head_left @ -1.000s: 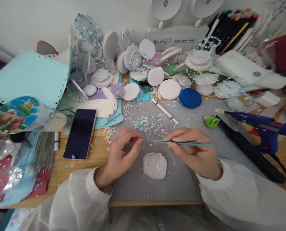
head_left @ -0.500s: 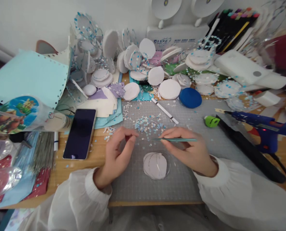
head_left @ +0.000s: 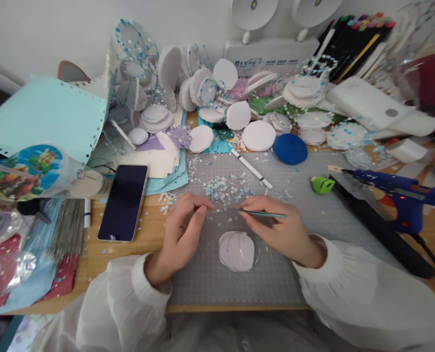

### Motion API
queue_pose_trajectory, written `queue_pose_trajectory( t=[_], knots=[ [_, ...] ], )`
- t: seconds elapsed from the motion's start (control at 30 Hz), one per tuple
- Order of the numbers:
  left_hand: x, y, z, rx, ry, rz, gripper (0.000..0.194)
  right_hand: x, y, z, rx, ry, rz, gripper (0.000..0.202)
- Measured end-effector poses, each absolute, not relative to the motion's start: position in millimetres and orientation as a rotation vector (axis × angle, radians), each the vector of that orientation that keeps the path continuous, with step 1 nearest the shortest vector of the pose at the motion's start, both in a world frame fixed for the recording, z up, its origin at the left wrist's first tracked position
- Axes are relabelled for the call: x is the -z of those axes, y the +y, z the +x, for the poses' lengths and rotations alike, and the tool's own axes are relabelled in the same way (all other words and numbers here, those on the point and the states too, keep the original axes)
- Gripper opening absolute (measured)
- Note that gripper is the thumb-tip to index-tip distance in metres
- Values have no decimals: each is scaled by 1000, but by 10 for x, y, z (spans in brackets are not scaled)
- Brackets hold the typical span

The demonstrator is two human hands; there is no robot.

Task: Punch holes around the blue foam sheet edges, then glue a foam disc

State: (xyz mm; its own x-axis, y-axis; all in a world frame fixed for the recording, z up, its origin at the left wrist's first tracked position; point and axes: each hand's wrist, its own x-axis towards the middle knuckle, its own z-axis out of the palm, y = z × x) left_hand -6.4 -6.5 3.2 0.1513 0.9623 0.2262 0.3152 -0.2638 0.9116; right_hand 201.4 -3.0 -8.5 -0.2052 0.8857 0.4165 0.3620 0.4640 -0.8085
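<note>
My right hand [head_left: 276, 222] grips a pair of pale green tweezers [head_left: 263, 213], whose thin tips point left toward my other hand. Thumb and fingers of my left hand [head_left: 184, 227] are drawn together; whatever they may pinch is too small to make out. Beyond both hands lies a scatter of tiny blue and white paper pieces [head_left: 227, 188] on the grey cutting mat [head_left: 203, 291]. Nearer to me, between my wrists, rests a white paper disc [head_left: 236, 252] with thin clear wire or thread looped over it.
A phone [head_left: 123, 203] lies left, beside a printed cup [head_left: 45, 171]. At right are a blue glue gun [head_left: 397, 188], a green object [head_left: 322, 184] and a long black object [head_left: 382, 227]. A white pen [head_left: 252, 168] and stacked white discs [head_left: 258, 136] stand farther back.
My right hand has shifted slightly left, bringing the tweezer tips closer to my left fingers. The left hand stays nearly in place.
</note>
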Motion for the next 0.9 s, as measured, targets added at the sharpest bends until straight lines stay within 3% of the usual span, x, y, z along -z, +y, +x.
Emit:
queue_pose_trajectory(
  t=[0.3, 0.6, 0.9],
  knots=[
    [-46, -55, -45, -1049, 1178, 1832, 10, -90, -67, 2064, -864, -1514, -973, 20],
    [-9, -29, 6, -953, 1156, 1921, 18, -109, -115, 2037, -838, -1576, -949, 24],
    [-50, -64, -39, -1071, 1145, 1857, 14, -45, -56, 2071, -800, -1689, -1059, 13]
  ],
)
